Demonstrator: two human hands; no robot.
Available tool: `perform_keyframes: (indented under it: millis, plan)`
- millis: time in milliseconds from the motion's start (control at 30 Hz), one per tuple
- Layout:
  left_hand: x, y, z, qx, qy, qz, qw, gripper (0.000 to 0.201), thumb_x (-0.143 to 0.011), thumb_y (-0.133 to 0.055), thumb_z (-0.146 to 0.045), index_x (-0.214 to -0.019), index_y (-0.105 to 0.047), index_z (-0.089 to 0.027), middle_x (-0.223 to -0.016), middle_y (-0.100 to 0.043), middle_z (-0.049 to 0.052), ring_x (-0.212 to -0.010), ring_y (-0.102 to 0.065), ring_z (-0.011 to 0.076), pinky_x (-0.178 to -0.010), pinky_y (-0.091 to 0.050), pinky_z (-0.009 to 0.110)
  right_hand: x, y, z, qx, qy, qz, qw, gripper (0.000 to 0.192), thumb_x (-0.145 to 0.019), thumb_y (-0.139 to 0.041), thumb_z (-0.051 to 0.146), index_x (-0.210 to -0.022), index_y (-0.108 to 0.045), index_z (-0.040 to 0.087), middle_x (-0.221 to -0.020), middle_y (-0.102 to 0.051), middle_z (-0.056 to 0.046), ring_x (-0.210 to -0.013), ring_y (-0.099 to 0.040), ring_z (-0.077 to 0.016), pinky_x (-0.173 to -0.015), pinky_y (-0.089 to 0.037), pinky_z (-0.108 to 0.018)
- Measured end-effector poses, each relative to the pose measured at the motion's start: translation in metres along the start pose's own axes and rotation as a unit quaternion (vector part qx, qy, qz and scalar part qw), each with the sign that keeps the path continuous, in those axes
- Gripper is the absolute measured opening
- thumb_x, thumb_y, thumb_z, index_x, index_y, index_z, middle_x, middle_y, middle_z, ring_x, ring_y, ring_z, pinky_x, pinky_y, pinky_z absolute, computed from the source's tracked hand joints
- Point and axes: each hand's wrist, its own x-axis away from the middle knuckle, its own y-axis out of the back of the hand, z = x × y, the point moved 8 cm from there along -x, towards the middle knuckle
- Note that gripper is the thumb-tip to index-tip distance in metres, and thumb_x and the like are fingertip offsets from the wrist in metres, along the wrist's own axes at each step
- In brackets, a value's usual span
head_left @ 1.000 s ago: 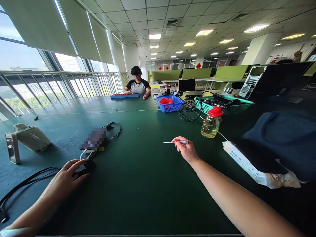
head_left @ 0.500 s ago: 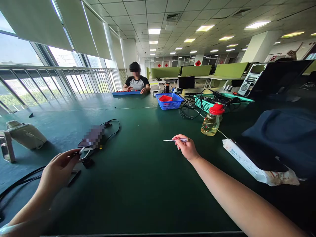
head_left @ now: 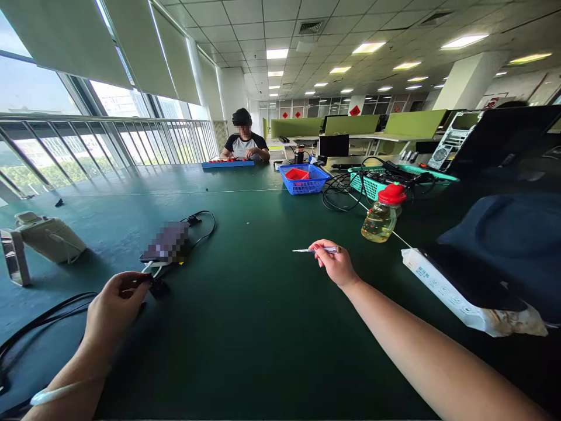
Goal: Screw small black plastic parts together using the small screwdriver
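My right hand (head_left: 335, 266) is closed around the handle of a slim screwdriver (head_left: 303, 251). Its metal shaft points left, held above the dark green table (head_left: 245, 327). On the left, my left hand (head_left: 118, 301) has its thumb and fingers pinched together. A small dark thing seems to be between them, too hidden to name. Right by those fingertips is a black plug-like piece (head_left: 158, 287). White cable ends run from there up to a blurred-out dark device (head_left: 166, 242), from which a black cable (head_left: 210, 231) loops away.
A beige case (head_left: 50, 238) and black cables (head_left: 48, 316) lie at left. To the right are a red-lidded bottle (head_left: 380, 216), a white packet (head_left: 445, 292) and dark blue cloth (head_left: 512, 228). Farther off stand a blue basket (head_left: 307, 186), a green basket (head_left: 368, 187) and a seated person (head_left: 245, 143).
My left hand has shifted right and slightly toward me, nearer the black plug-like piece. My right hand keeps its hold on the screwdriver. The seated person's hands have moved.
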Motion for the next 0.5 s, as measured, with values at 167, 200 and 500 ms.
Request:
perform_keyframes:
  millis: [167, 200, 500]
  plan:
    - [-0.001, -0.006, -0.006, -0.026, -0.019, 0.019, 0.999, 0.042, -0.081, -0.051, -0.05, -0.11, -0.066, -0.022, -0.083, -0.072, 0.002, -0.071, -0.067, 0.0187, -0.057, -0.05, 0.025, 0.001, 0.0, 0.001, -0.004, 0.003, 0.001, 1.0, 0.032, -0.088, -0.054, 0.048, -0.081, -0.067, 0.019, -0.062, -0.055, 0.001, -0.048, -0.05, -0.0111, -0.046, -0.039, -0.024]
    - [-0.001, -0.005, -0.009, -0.032, -0.039, 0.011, 0.999, 0.042, -0.082, -0.05, -0.049, -0.11, -0.067, -0.022, -0.084, -0.072, 0.002, -0.072, -0.067, 0.0187, -0.059, -0.051, 0.026, 0.002, 0.0, 0.002, -0.003, 0.004, 0.002, 1.0, 0.032, -0.088, -0.054, 0.048, -0.081, -0.067, 0.019, -0.062, -0.055, 0.002, -0.048, -0.05, -0.0111, -0.046, -0.039, -0.024]
    - [-0.003, -0.013, -0.004, -0.008, -0.109, -0.011, 0.994, 0.038, -0.078, -0.054, -0.045, -0.1, -0.073, -0.022, -0.116, -0.062, 0.006, -0.086, -0.067, 0.0189, -0.085, -0.057, 0.035, 0.002, -0.001, 0.004, 0.001, 0.005, 0.005, 1.0, 0.032, -0.088, -0.054, 0.048, -0.081, -0.067, 0.019, -0.061, -0.055, 0.001, -0.048, -0.05, -0.0112, -0.047, -0.04, -0.024]
